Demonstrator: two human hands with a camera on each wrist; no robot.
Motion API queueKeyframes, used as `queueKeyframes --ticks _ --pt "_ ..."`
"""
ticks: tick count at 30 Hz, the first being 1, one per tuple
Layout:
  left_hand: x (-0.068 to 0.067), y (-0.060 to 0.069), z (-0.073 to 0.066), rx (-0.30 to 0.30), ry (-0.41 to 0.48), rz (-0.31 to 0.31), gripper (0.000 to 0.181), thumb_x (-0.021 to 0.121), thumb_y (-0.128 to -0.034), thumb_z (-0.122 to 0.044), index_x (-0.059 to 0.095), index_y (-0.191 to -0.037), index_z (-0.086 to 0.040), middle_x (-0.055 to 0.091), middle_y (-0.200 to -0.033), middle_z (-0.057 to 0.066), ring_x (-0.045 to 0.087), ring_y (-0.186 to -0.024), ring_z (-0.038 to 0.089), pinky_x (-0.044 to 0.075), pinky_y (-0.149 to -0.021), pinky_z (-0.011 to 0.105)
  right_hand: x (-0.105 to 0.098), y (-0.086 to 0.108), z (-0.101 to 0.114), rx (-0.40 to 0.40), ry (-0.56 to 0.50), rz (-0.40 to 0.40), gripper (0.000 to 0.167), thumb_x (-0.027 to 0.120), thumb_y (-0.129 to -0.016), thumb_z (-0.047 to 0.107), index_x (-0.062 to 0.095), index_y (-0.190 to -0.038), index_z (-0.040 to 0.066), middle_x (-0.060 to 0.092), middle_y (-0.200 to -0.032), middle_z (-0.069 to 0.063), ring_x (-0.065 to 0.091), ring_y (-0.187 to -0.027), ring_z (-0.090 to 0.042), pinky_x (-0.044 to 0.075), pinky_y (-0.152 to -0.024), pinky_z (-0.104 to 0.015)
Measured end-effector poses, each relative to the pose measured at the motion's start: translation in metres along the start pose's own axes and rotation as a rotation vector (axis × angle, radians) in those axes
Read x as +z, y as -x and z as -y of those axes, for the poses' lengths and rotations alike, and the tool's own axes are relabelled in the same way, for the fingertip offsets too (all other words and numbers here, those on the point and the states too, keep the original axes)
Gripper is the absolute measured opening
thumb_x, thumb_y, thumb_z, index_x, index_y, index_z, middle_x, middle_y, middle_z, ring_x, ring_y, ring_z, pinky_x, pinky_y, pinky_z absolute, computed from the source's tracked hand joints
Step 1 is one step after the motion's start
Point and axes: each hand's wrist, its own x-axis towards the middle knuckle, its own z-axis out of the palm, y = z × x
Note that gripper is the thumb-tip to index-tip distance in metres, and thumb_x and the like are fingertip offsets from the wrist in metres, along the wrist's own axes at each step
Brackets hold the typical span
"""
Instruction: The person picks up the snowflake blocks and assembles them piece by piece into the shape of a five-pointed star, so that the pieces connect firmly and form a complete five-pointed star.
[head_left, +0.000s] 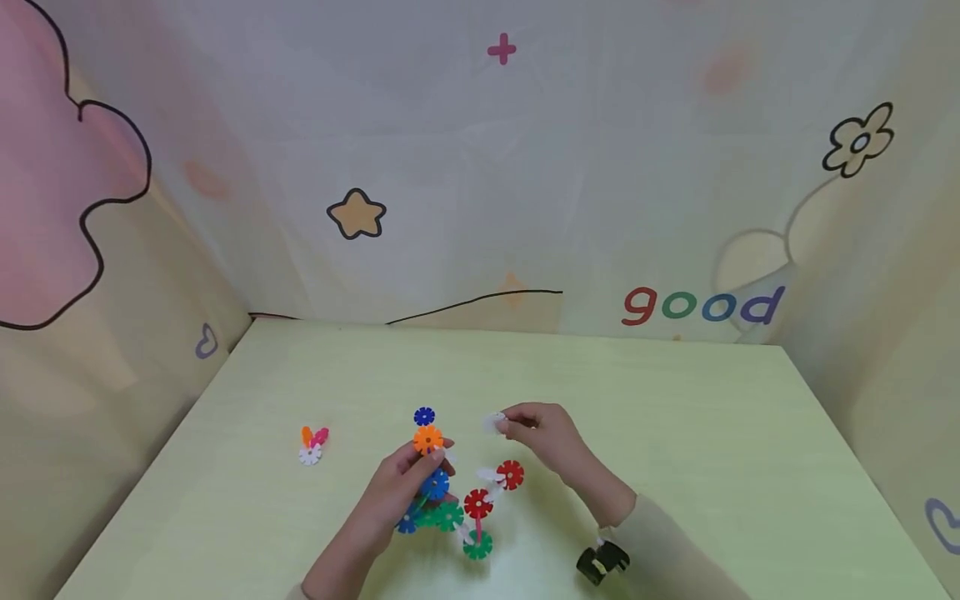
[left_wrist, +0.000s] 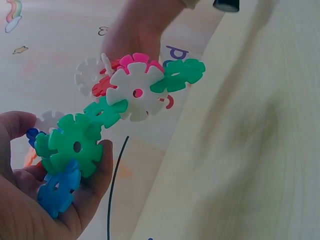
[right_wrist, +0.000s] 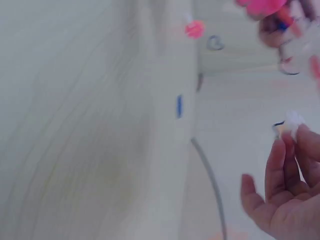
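My left hand holds a branching chain of interlocked notched plastic discs, thumb and fingers around its upper part. An orange disc is at the hand, with a blue disc below. Green discs sit by the palm in the left wrist view, and a white disc and a pink one stand farther along. Red discs are on the chain's right side. My right hand pinches a loose white disc between thumb and fingertips, apart from the chain. The right wrist view is blurred.
Several loose discs, orange, pink and white, lie together on the table to the left. A dark blue disc shows just beyond the chain. A black device is at the right wrist. Printed cloth hangs behind the table.
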Motion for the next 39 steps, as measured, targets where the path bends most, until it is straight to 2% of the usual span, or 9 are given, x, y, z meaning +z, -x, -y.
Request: queueKeyframes --ticks 3,6,10,13,17,20,23,29,39 --pt "0.000 0.000 -0.002 0.006 0.002 0.016 0.044 0.053 -0.1064 -0.030 0.057 -0.141 -0.003 0.069 -0.109 0.012 0.073 -0.079 0.016 0.063 -0.083 0.029 -0.003 0.020 0.015 0.001 -0.015 0.013 0.022 0.070 -0.097 0.017 0.075 -0.108 -0.002 0.076 -0.098 -0.016 0.070 -0.088 -0.020 0.060 -0.082 -0.033" --pt "0.001 -0.001 -0.004 0.012 -0.009 0.023 0.044 0.055 -0.1060 -0.030 0.057 -0.141 -0.003 0.071 -0.111 0.013 0.072 -0.080 0.015 0.063 -0.083 0.028 -0.003 0.036 0.028 -0.020 -0.020 0.045 0.024 0.071 -0.097 0.018 0.075 -0.108 -0.002 0.077 -0.099 -0.017 0.072 -0.091 -0.021 0.060 -0.081 -0.032" --pt "0.002 -0.002 -0.004 0.026 -0.020 0.037 0.044 0.056 -0.1058 -0.029 0.057 -0.141 -0.002 0.072 -0.115 0.017 0.073 -0.081 0.016 0.063 -0.083 0.029 0.000 0.047 0.039 -0.093 0.084 0.074 0.022 0.070 -0.097 0.021 0.078 -0.104 0.001 0.078 -0.104 -0.014 0.070 -0.102 -0.024 0.057 -0.095 -0.050" --pt "0.002 -0.003 -0.005 0.041 -0.028 0.049 0.046 0.057 -0.1053 -0.032 0.058 -0.141 -0.003 0.070 -0.122 0.020 0.076 -0.081 0.018 0.062 -0.084 0.027 0.002 0.047 0.041 -0.127 0.149 0.089 0.020 0.070 -0.096 0.022 0.079 -0.098 0.004 0.078 -0.102 -0.011 0.066 -0.104 -0.022 0.051 -0.100 -0.059" --pt "0.001 -0.002 -0.005 0.050 -0.025 0.074 0.051 0.058 -0.1039 -0.038 0.057 -0.142 -0.004 0.067 -0.129 0.022 0.078 -0.083 0.021 0.062 -0.084 0.026 0.003 0.044 0.041 -0.125 0.152 0.132 0.021 0.070 -0.095 0.022 0.079 -0.094 0.003 0.077 -0.094 -0.010 0.062 -0.096 -0.016 0.055 -0.085 -0.040" --pt "0.000 -0.002 -0.006 0.053 -0.013 0.087 0.053 0.057 -0.1042 -0.040 0.056 -0.143 -0.004 0.066 -0.129 0.022 0.078 -0.085 0.022 0.062 -0.083 0.026 0.004 0.042 0.042 -0.119 0.141 0.153 0.021 0.069 -0.095 0.021 0.078 -0.094 0.002 0.076 -0.090 -0.011 0.058 -0.088 -0.013 0.050 -0.072 -0.026" --pt "0.000 -0.002 -0.006 0.060 0.005 0.095 0.053 0.056 -0.1052 -0.039 0.055 -0.144 -0.003 0.066 -0.127 0.021 0.078 -0.085 0.022 0.062 -0.082 0.026 0.003 0.041 0.043 -0.118 0.138 0.160 0.020 0.069 -0.095 0.020 0.077 -0.094 0.001 0.076 -0.088 -0.011 0.056 -0.084 -0.011 0.048 -0.069 -0.023" --pt "0.000 -0.002 -0.006 0.073 0.031 0.110 0.053 0.054 -0.1063 -0.038 0.053 -0.144 -0.001 0.066 -0.125 0.023 0.078 -0.084 0.021 0.063 -0.082 0.029 0.004 0.041 0.046 -0.142 0.169 0.179 0.020 0.068 -0.096 0.019 0.077 -0.094 0.002 0.075 -0.085 -0.009 0.055 -0.081 -0.011 0.046 -0.071 -0.024" --pt "0.002 -0.002 -0.004 0.060 0.045 0.078 0.052 0.053 -0.1065 -0.039 0.055 -0.142 -0.001 0.066 -0.124 0.021 0.077 -0.082 0.020 0.063 -0.080 0.029 0.010 0.039 0.043 -0.124 0.184 0.118 0.017 0.068 -0.096 0.017 0.075 -0.089 0.003 0.072 -0.080 -0.006 0.053 -0.073 -0.013 0.043 -0.060 -0.021"
